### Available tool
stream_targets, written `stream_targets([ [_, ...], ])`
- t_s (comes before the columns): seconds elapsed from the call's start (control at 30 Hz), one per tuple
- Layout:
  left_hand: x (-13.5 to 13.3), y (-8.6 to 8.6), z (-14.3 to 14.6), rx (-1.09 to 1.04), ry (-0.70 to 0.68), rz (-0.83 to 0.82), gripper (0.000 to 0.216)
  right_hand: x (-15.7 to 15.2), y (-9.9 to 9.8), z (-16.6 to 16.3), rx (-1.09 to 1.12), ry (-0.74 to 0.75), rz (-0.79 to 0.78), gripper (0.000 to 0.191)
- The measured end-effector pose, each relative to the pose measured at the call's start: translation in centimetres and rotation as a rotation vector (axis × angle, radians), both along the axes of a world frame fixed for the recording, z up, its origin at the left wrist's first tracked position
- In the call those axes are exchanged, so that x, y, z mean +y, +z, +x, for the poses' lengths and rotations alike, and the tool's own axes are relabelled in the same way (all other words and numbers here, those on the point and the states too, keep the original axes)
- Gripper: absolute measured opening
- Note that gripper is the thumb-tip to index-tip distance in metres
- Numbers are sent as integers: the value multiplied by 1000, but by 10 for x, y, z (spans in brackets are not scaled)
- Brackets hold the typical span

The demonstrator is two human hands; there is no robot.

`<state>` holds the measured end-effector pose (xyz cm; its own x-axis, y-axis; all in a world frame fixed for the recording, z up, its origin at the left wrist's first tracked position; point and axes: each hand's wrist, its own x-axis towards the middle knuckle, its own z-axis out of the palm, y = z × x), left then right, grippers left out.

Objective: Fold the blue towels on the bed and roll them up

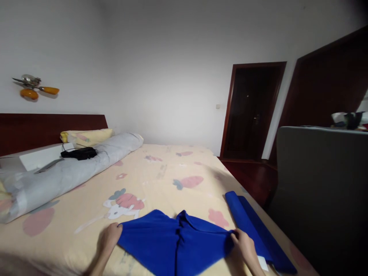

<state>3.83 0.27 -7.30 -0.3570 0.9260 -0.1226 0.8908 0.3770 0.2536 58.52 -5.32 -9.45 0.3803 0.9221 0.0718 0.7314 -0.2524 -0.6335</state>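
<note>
A blue garment with a dark line down its middle lies spread over the bed's near edge, its lower part cut off by the frame. Its left corner is pinched in my left hand. On the opposite side, my right hand grips the right corner between thumb and fingers. The cloth is stretched between the hands, with a small raised fold at its top middle. Close beyond my right hand lies a long, neatly folded blue cloth, with a white piece showing at its near end.
The bed has a cream sheet with strawberry prints. A rolled grey quilt lies along the left, with a black item on it and a pillow behind. A dark panel stands at the right, before a door.
</note>
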Motion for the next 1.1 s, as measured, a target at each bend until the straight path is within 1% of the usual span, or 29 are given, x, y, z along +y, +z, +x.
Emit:
stream_targets([
  [0.1,-22,-3,-20,37,73,-59,40,-23,-3,10,-277,-61,-165,29],
  [0.13,-28,-4,-21,83,74,-69,39,-28,-3,10,-385,-62,-204,31],
  [0.17,-32,-4,-19,144,52,-60,38,-32,-3,7,-483,-52,-210,32],
  [0.2,-34,-5,-14,202,6,-34,39,-32,-2,2,-565,-32,-179,33],
  [0.23,-34,-4,-6,240,-63,8,41,-30,-1,-5,-620,4,-118,37],
  [0.27,-31,-3,6,243,-151,61,43,-25,-1,-14,-632,59,-41,41],
  [0.33,-19,0,36,140,-328,152,43,-9,0,-39,-518,193,79,41],
  [0.4,-1,0,70,-14,-478,196,33,12,-3,-66,-289,301,79,35],
  [0.43,9,-1,87,-76,-512,197,30,22,-5,-79,-183,329,44,36],
  [0.5,25,-7,115,-147,-519,148,26,38,-11,-100,-52,347,-34,38],
  [0.57,34,-14,132,-160,-511,121,27,50,-17,-109,-19,355,-65,37],
  [0.6,37,-17,135,-156,-519,129,29,54,-20,-109,-22,359,-60,37],
  [0.67,41,-21,133,-151,-543,166,32,60,-22,-99,-20,350,-42,41],
  [0.77,48,-21,111,-143,-535,192,32,70,-18,-68,-30,315,-15,47],
  [0.87,60,-16,79,-124,-436,194,42,84,-7,-37,-66,268,-12,48],
  [0.93,69,-12,59,-110,-363,201,47,95,1,-22,-98,241,-23,48],
  [1.1,90,-6,20,-76,-227,238,52,118,13,-3,-181,206,-84,42],
])
